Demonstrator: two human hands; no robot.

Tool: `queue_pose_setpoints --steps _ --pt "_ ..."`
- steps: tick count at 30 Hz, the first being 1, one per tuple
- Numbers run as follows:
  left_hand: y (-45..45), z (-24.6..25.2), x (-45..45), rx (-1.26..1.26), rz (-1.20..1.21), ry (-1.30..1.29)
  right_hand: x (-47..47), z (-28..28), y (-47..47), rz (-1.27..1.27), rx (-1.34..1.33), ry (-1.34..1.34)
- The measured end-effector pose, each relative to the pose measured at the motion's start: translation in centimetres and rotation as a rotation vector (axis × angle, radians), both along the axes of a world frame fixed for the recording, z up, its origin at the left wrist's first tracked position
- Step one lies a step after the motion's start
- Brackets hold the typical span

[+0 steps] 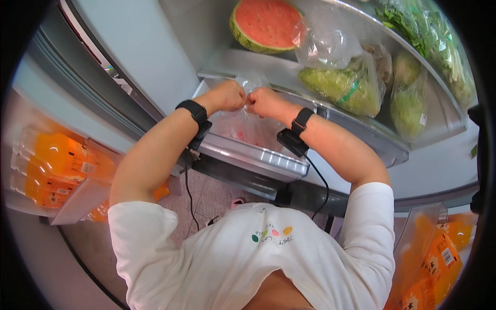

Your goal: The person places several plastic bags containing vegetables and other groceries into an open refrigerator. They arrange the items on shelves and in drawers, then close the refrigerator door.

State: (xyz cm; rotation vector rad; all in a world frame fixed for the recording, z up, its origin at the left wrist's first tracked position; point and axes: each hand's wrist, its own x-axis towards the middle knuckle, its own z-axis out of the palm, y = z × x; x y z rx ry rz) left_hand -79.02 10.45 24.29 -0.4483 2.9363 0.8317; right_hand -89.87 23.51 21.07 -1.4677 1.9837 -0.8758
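Note:
Both my hands pinch the gathered neck of a clear plastic bag [246, 126] over an open refrigerator drawer [248, 149]. My left hand [231, 96] is closed on the bag from the left, and my right hand [263, 101] is closed on it from the right, the two almost touching. Loose plastic from the bag's top sticks up behind my fingers. Its lower part rests in the drawer and shows small red marks; what it holds cannot be made out. Each wrist wears a black strap with a small black device and a cable.
On the shelf behind lie a cut watermelon [267, 25], a bagged green vegetable [337, 87] and another bag of green produce [409, 100]. Leafy greens [438, 46] are at upper right. Door racks with orange drink bottles [58, 166] flank me on both sides.

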Motion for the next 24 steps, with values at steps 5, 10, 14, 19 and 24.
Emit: queue_pose_setpoints --steps 5,10,14,19,24 --pt "0.3 -0.6 -0.4 -0.204 -0.121 0.064 -1.0 0.2 -0.4 -0.09 0.021 -0.105" --pt "1.7 0.1 -0.2 -0.35 -0.117 0.094 -0.7 0.4 -0.4 -0.137 0.001 -0.157" --pt "2.4 1.4 0.1 -0.24 -0.03 0.027 0.0 1.4 0.6 -0.16 0.027 -0.108" --pt "1.6 0.9 -0.4 -0.041 0.054 -0.052 -1.0 0.9 1.4 -0.237 0.174 -0.397" --pt "1.4 0.1 -0.3 0.268 0.096 0.05 -0.1 1.8 2.5 -0.161 0.087 -0.308"
